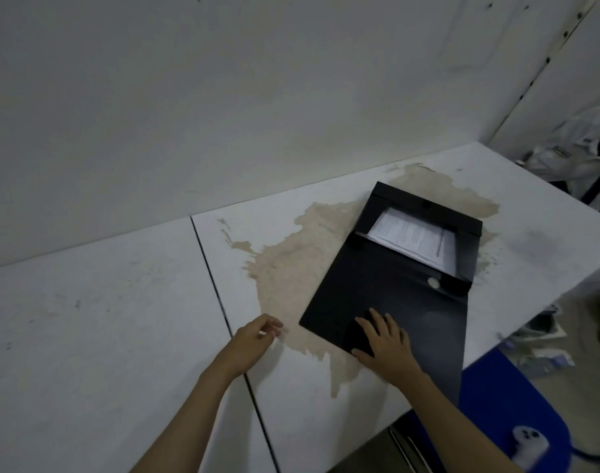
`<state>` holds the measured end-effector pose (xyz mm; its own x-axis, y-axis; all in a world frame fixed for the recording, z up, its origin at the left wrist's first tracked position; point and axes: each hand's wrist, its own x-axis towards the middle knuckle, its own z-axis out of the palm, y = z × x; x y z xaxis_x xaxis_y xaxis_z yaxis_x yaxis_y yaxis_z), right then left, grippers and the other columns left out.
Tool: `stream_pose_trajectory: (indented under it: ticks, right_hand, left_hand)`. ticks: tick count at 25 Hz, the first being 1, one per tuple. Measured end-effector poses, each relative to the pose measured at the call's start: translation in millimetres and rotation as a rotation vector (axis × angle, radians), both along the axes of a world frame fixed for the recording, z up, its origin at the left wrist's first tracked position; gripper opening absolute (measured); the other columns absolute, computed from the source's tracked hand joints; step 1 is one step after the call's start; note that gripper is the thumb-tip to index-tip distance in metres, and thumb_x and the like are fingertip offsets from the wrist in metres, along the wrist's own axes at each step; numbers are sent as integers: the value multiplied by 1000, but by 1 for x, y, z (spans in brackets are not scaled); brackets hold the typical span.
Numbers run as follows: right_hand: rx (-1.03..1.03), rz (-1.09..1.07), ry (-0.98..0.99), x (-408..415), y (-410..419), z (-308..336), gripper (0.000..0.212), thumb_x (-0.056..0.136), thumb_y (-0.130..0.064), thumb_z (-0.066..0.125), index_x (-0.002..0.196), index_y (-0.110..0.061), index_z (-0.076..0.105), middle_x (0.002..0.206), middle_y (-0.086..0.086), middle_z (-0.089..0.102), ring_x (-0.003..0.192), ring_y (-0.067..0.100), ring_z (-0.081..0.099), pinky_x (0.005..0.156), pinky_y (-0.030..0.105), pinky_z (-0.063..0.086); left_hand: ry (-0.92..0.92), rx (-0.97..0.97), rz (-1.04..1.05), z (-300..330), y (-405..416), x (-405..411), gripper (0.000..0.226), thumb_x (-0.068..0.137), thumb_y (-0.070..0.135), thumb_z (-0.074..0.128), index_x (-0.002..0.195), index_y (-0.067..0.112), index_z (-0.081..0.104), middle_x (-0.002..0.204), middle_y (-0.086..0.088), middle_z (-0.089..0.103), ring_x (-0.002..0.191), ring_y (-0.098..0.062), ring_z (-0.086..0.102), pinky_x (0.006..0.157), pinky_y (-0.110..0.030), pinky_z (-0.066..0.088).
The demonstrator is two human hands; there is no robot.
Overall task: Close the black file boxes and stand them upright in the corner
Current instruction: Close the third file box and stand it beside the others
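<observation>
Closing step under way: black file box (394,285) lies flat on the counter (121,319), lid ajar over papers (411,237). Right hand (385,346) pressed flat on lid, grasping nothing; left hand (254,336) loosely released beside. Lid to be snapped shut next.

File box (387,302) black, silver snap stud (433,282). Papers (411,237) inside white with dark print. Table (104,319) white, tan worn patch (291,264); chair (510,404) blue.

Right hand (384,346) flat on open black file box (394,285), left hand (254,336) hovering
</observation>
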<state>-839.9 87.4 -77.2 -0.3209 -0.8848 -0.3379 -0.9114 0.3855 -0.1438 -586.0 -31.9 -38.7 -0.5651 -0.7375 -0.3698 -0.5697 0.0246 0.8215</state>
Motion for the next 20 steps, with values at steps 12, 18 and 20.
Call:
stream_pose_trajectory:
  ticks: [12,18,20]
  right_hand:
    - [102,162,-21,-8,-1,-2,76,85,-51,46,146,-31,6,159,9,-4,144,40,-1,113,60,15]
    - [217,301,158,15,1,-2,64,97,-36,31,147,-23,-6,157,22,-6,140,52,7,109,60,30]
    - [232,344,173,18,-5,13,66,98,-24,38,147,-21,-6,157,22,2,138,49,20,101,54,43]
  left_hand:
    - [-235,-144,-145,-21,24,-56,45,95,18,39,139,17,30,148,-5,31,136,-23,25,112,-36,27]
    - [-151,-64,-104,-19,44,-56,48,94,23,41,140,18,26,150,-6,27,137,-22,23,115,-36,24]
    - [-65,21,-42,-16,48,-51,46,95,24,41,139,18,29,147,-7,33,132,-21,32,112,-34,29]
